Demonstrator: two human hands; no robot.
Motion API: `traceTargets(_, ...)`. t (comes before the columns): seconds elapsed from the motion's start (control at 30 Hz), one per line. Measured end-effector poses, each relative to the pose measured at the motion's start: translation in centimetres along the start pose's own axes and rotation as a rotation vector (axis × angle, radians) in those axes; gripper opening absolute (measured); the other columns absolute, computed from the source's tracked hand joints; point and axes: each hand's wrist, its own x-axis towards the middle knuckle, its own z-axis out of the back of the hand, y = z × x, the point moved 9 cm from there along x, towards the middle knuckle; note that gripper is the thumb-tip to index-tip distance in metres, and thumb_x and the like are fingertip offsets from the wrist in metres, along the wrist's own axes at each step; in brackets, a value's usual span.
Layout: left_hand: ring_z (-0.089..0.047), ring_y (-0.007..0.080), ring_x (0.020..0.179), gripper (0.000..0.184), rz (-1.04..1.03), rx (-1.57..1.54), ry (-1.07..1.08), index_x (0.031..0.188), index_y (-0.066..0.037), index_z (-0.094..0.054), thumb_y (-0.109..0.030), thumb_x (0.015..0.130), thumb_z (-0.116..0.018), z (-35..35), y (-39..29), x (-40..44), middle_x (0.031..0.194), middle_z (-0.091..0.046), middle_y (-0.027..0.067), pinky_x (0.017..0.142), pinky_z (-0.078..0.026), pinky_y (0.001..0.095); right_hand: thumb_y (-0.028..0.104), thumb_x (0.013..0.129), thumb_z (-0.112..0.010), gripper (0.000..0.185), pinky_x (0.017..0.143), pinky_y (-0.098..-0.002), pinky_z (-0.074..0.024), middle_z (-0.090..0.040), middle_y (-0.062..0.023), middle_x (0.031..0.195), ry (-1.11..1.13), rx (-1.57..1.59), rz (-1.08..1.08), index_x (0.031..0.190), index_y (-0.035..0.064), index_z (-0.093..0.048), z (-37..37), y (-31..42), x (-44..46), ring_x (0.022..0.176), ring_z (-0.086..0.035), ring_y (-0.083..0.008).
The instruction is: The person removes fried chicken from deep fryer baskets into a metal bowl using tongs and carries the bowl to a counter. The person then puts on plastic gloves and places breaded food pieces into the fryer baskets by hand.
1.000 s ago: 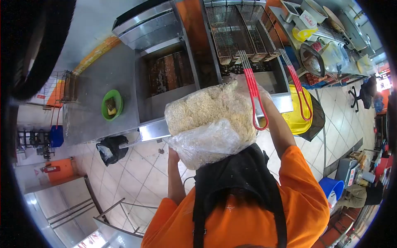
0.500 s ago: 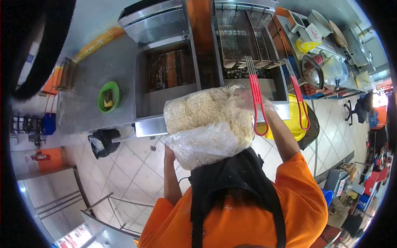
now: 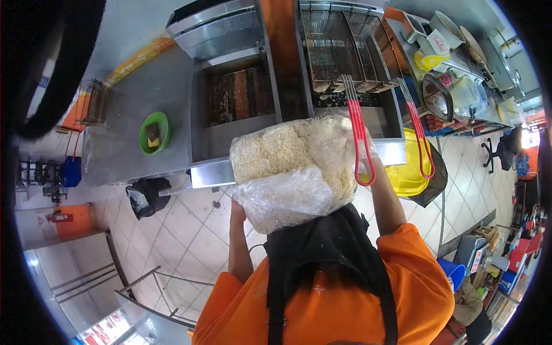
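A large clear plastic bag [image 3: 276, 167] full of pale, coarse crumbs is held against the front of the black apron, over the edge of the fryer. Clear film folds across its near half. At its lower left side, my left hand [image 3: 237, 210] holds the bag, with the fingers hidden beneath it. My right hand [image 3: 363, 150] is at the bag's far right side, partly behind a red basket handle [image 3: 357, 129]. Plastic and the handle hide its fingers, so its grip is unclear.
Ahead are a left fryer basin [image 3: 236, 129] and wire fry baskets [image 3: 333, 52], whose red handles jut towards me. A green bowl [image 3: 163, 138] sits on the steel counter [image 3: 132, 103] at left. At right, a yellow tub [image 3: 411, 175] stands below a cluttered table [image 3: 405, 54].
My right hand has moved from over the crumbs to the bag's right edge. Plastic now covers more of the bag's upper right part. My left hand stays at the lower left side.
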Motion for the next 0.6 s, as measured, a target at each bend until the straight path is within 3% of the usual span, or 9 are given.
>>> traceTargets(0.1,-0.059,0.0280,0.112,0.051,0.063,0.049,-0.001,0.136,-0.003,-0.046,-0.036,0.097,-0.046,-0.9,-0.3,0.0,0.125,-0.059,0.0140,0.094,-0.052,0.0431,0.020,0.092,-0.062,0.042,0.101,-0.0343,-0.0435,-0.057,-0.0154,0.130,0.048,0.091,-0.135,0.128,-0.0022,-0.056,2.1,-10.1,0.9,0.115,-0.058,-0.0203)
traceTargets(0.17,-0.060,0.0281,0.111,0.051,0.084,-0.001,0.029,0.134,-0.001,-0.047,-0.036,0.097,-0.046,-1.3,-0.2,-0.2,0.123,-0.060,0.0143,0.094,-0.052,0.0431,0.020,0.091,-0.064,0.036,0.088,-0.0293,-0.0498,-0.066,-0.0113,0.110,0.047,-0.231,-0.128,0.118,-0.0034,-0.062,-2.8,-1.9,-1.6,0.097,-0.064,-0.0179)
traceTargets(0.23,-0.061,0.0281,0.109,0.050,0.098,-0.055,0.012,0.131,0.000,-0.049,-0.035,0.096,-0.047,-1.5,-0.6,-0.9,0.120,-0.062,0.0148,0.093,-0.052,0.0429,0.019,0.090,-0.064,0.033,0.079,-0.0265,-0.0536,-0.071,-0.0118,0.096,-0.014,-0.245,-0.011,0.110,-0.0075,-0.064,-4.4,-0.9,-2.0,0.085,-0.067,-0.0168)
traceTargets(0.3,-0.063,0.0280,0.105,0.048,0.100,-0.117,-0.033,0.128,0.002,-0.051,-0.033,0.096,-0.049,-2.0,-0.9,-1.2,0.116,-0.063,0.0153,0.091,-0.053,0.0426,0.016,0.090,-0.064,0.034,0.080,-0.0271,-0.0536,-0.070,-0.0125,0.099,0.054,-0.237,0.132,0.113,-0.0088,-0.062,-2.9,-4.3,-0.8,0.088,-0.067,-0.0170)
traceTargets(0.4,-0.065,0.0280,0.098,0.045,-0.007,-0.017,-0.078,0.123,0.004,-0.054,-0.031,0.096,-0.050,-1.7,-1.2,0.0,0.112,-0.065,0.0158,0.086,-0.056,0.0421,0.012,0.090,-0.064,0.035,0.081,-0.0276,-0.0532,-0.068,-0.0123,0.106,0.055,0.277,0.051,0.118,-0.0078,-0.058,0.0,-4.8,-1.6,0.094,-0.065,-0.0169)
traceTargets(0.43,-0.065,0.0281,0.097,0.045,-0.052,0.075,-0.022,0.123,0.004,-0.055,-0.031,0.096,-0.050,-2.2,-1.7,0.1,0.111,-0.065,0.0158,0.085,-0.056,0.0420,0.011,0.089,-0.064,0.036,0.082,-0.0277,-0.0530,-0.067,-0.0121,0.109,0.028,0.529,-0.027,0.121,-0.0069,-0.057,0.6,-4.8,-2.7,0.096,-0.065,-0.0168)
traceTargets(0.47,-0.066,0.0282,0.097,0.044,-0.095,0.162,0.030,0.123,0.004,-0.055,-0.031,0.096,-0.050,-2.4,-2.0,0.0,0.111,-0.065,0.0158,0.083,-0.057,0.0419,0.010,0.089,-0.064,0.037,0.082,-0.0277,-0.0528,-0.066,-0.0121,0.109,-0.037,0.583,-0.050,0.121,-0.0066,-0.057,1.2,-4.6,-3.6,0.097,-0.064,-0.0167)
traceTargets(0.53,-0.066,0.0282,0.095,0.044,-0.128,0.263,0.080,0.123,0.003,-0.055,-0.032,0.096,-0.050,-2.7,-2.1,-0.8,0.110,-0.065,0.0158,0.081,-0.057,0.0416,0.010,0.089,-0.064,0.037,0.083,-0.0278,-0.0526,-0.066,-0.0119,0.111,-0.201,0.435,-0.015,0.122,-0.0059,-0.056,2.2,-3.0,-5.4,0.098,-0.064,-0.0166)
traceTargets(0.6,-0.066,0.0281,0.094,0.044,-0.130,0.298,0.089,0.122,0.003,-0.056,-0.033,0.096,-0.050,-3.2,-2.6,-0.7,0.109,-0.065,0.0158,0.078,-0.058,0.0413,0.010,0.089,-0.064,0.038,0.083,-0.0279,-0.0523,-0.065,-0.0118,0.112,-0.354,0.091,0.043,0.123,-0.0053,-0.055,2.8,-0.5,-7.4,0.099,-0.063,-0.0166)
